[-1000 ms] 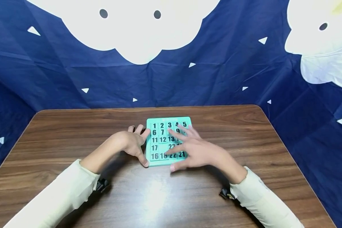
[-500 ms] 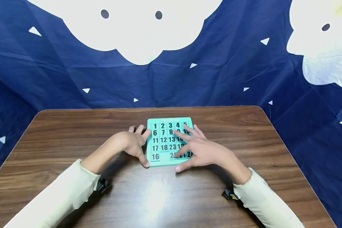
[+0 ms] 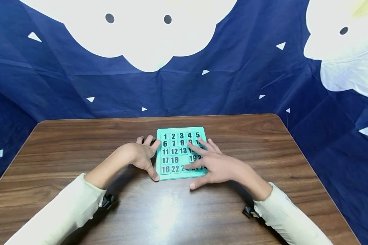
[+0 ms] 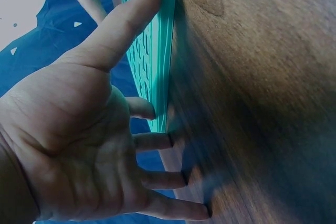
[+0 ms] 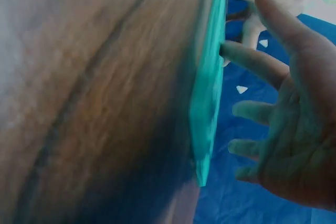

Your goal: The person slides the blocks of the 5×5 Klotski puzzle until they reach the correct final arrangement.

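Note:
A turquoise number slide puzzle lies flat on the table, its tiles marked with black numbers. The uncovered slot is in the fourth row, right of tile 18. At the puzzle's left edge, my left hand has its thumb on the near corner and its fingers spread by the side, fingertips on the table in the left wrist view. My right hand hovers over the right half, one extended fingertip touching a bottom-row tile right of tile 22. Its other fingers are spread and hide several right-hand tiles.
The brown wooden table extends around the puzzle. Behind it hangs a blue cloth with white cloud shapes and triangles. A black wrist device shows under the left sleeve, another device under the right.
Tile 18 has moved up into the fourth row, tile 22 has slid left, and tile 23 has left its fourth-row place. My right hand has shifted slightly right; the left stays put.

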`<state>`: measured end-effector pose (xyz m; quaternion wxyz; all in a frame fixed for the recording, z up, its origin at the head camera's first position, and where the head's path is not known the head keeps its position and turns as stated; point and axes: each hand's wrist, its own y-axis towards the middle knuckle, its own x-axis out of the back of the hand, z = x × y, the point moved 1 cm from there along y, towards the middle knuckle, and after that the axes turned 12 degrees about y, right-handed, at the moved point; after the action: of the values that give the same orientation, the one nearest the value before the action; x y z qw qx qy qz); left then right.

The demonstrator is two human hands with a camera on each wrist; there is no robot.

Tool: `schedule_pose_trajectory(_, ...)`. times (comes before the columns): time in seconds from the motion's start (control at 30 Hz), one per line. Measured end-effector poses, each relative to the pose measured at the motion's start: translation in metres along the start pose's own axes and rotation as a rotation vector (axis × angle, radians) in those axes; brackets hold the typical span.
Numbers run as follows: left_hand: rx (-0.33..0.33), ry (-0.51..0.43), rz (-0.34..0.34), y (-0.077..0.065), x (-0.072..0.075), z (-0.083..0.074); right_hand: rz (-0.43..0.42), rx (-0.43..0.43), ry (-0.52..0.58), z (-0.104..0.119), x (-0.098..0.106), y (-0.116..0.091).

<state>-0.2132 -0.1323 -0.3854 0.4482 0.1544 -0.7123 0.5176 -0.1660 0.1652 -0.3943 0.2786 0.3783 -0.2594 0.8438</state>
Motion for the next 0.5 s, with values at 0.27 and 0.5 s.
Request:
schedule_pose_trajectory(0.27,0.009,0.002,0.018,0.000,0.002,-0.003,-0.098,-0.059,-0.055,-0.010,0.008,-0.006)
schedule_pose_trajectory(0.5,0.010,-0.003,0.010,0.001,0.001,-0.003,-0.053,-0.033,-0.013,-0.005,0.001,0.004)
